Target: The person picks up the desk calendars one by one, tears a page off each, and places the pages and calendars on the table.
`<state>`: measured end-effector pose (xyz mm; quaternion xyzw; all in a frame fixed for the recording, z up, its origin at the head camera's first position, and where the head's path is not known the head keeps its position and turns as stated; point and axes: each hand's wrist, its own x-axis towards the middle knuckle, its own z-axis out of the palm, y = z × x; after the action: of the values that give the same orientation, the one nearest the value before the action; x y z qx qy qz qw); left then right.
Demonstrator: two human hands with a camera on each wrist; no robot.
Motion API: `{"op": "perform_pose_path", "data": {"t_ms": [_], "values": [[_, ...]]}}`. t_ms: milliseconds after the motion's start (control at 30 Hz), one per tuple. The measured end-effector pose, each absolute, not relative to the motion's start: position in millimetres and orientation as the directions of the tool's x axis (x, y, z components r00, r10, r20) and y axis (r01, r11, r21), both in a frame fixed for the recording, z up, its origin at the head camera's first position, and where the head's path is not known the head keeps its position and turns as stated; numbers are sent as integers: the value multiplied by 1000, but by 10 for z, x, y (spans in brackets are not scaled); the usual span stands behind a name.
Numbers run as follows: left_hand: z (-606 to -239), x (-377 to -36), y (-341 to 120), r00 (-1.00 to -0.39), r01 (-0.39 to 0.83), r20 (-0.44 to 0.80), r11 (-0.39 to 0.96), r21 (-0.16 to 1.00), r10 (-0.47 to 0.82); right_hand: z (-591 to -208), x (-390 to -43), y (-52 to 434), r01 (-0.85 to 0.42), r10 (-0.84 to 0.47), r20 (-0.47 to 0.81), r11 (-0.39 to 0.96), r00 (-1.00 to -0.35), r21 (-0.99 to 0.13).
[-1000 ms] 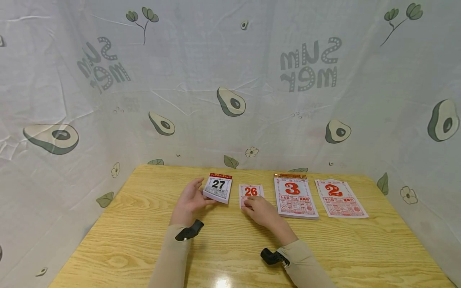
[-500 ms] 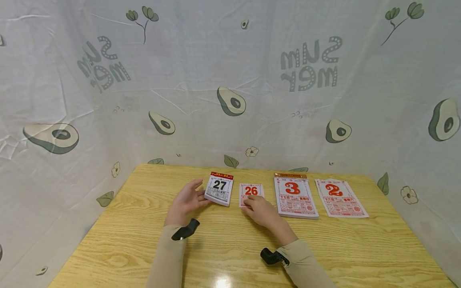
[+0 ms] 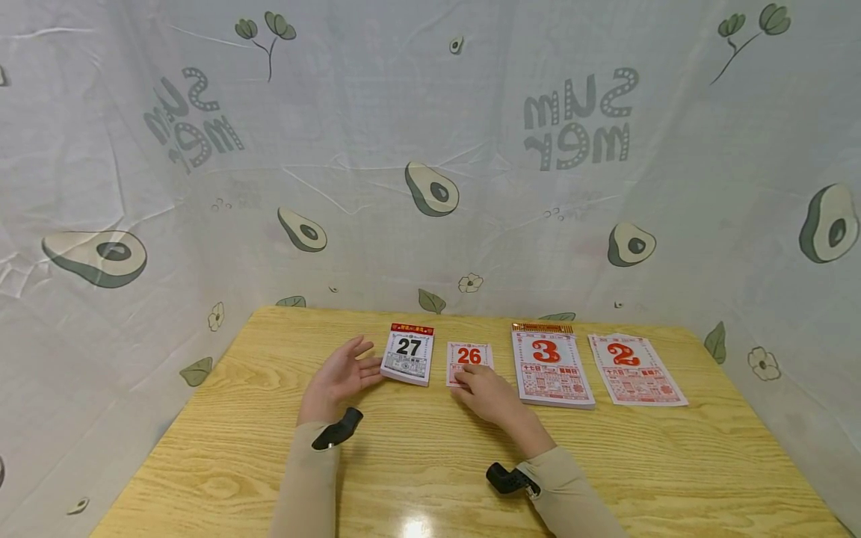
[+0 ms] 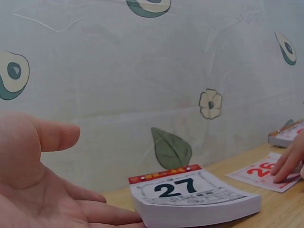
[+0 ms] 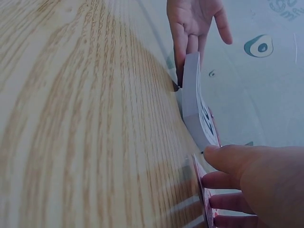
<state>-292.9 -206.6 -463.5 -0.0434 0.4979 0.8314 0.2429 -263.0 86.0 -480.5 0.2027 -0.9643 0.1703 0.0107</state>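
A small tear-off calendar (image 3: 407, 356) with a red header and a black 27 lies on the table. My left hand (image 3: 339, 376) is at its left side, palm up, with straight fingers; in the left wrist view the fingertips touch the thick pad's left edge (image 4: 199, 212). To the right, a loose calendar sheet (image 3: 468, 353) with a red 26 lies flat. My right hand (image 3: 492, 394) rests its fingertips on the lower part of that sheet, covering it. In the right wrist view its fingers (image 5: 228, 202) are extended against the sheet.
Further right lie a larger tear-off calendar (image 3: 550, 370) with a red 3 and a loose sheet (image 3: 635, 371) with a red 2. The wooden table (image 3: 430, 463) ends at a printed cloth backdrop (image 3: 363, 149).
My left hand has drawn back to the left from beneath the small calendar's edge. The calendar has shifted and turned slightly. My right hand stays on the 26 sheet.
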Motion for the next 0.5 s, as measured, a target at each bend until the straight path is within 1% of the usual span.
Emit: {"op": "perform_pose_path", "data": {"t_ms": [333,500], "values": [[-4639,-2954,-2133,-879,-441,-320,-346,828,354,-4792,-2617,856,-393,-391,75,862,-917,-319],[-4629,-2963,-2147,-885,-422,-322,-292,858,335,-4781,-2606,857,-395,-393,75,860,-917,-324]]}}
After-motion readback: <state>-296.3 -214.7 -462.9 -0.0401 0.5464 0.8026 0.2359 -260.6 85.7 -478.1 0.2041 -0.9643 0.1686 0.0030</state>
